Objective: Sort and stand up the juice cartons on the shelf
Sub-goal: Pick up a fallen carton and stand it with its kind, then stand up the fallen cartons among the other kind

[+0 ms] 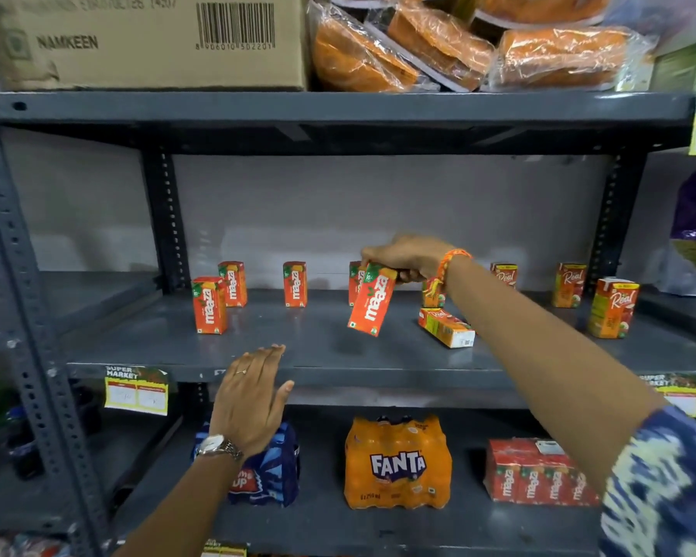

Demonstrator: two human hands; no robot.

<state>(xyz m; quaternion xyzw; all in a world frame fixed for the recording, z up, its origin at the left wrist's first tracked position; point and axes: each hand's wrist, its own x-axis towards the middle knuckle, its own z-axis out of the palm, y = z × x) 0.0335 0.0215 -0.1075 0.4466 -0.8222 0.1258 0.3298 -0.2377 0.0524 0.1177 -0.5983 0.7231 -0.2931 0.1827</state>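
My right hand (406,257) grips the top of a red Maaza carton (372,301), which hangs tilted just above the grey shelf (298,355). Three Maaza cartons stand upright to the left (209,305) (233,284) (295,284), and another Maaza carton (353,281) stands partly hidden behind the held one. On the right, Real cartons stand upright (613,307) (568,285) (504,274), one more Real carton (432,295) shows behind my wrist, and one Real carton (447,327) lies on its side. My left hand (254,396) hovers flat and empty at the shelf's front edge.
The shelf below holds a blue Thums Up pack (270,468), a Fanta pack (396,462) and a Maaza multipack (539,472). Above are a Namkeen cardboard box (145,42) and wrapped orange snack packs (459,46). Steel uprights (165,219) frame the bay.
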